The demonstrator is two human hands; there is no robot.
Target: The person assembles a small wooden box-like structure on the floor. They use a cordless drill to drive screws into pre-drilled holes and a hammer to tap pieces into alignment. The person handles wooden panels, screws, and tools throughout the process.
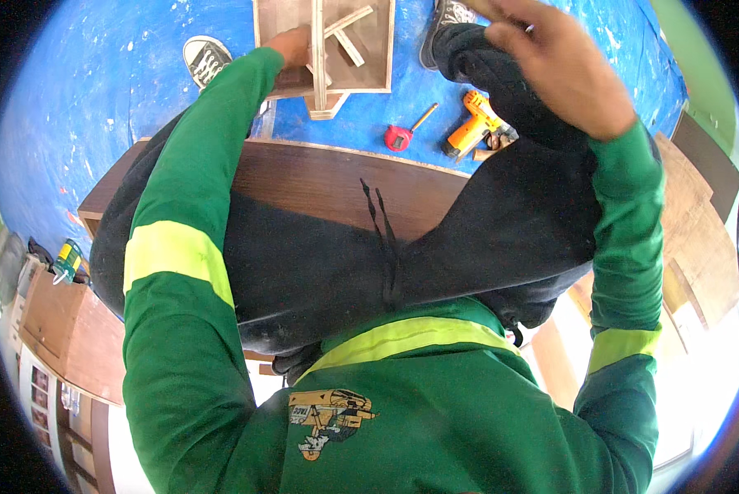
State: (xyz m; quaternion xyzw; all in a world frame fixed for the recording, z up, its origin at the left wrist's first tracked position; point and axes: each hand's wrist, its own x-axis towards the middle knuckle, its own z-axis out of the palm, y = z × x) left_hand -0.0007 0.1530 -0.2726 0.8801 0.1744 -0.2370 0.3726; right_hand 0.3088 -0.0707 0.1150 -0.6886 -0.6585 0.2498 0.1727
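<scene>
Box (377, 76), rectangular, pale wood — apparently steadied by left hand (293, 48), grip unclear; right hand (563, 72), far right, grasps slim tan rod (483, 8).

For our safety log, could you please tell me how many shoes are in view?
2: one shoe left of the wooden box, the other shoe right of it, partly hidden by the trouser leg.

Box (376, 71) — matt, smooth wood
</scene>
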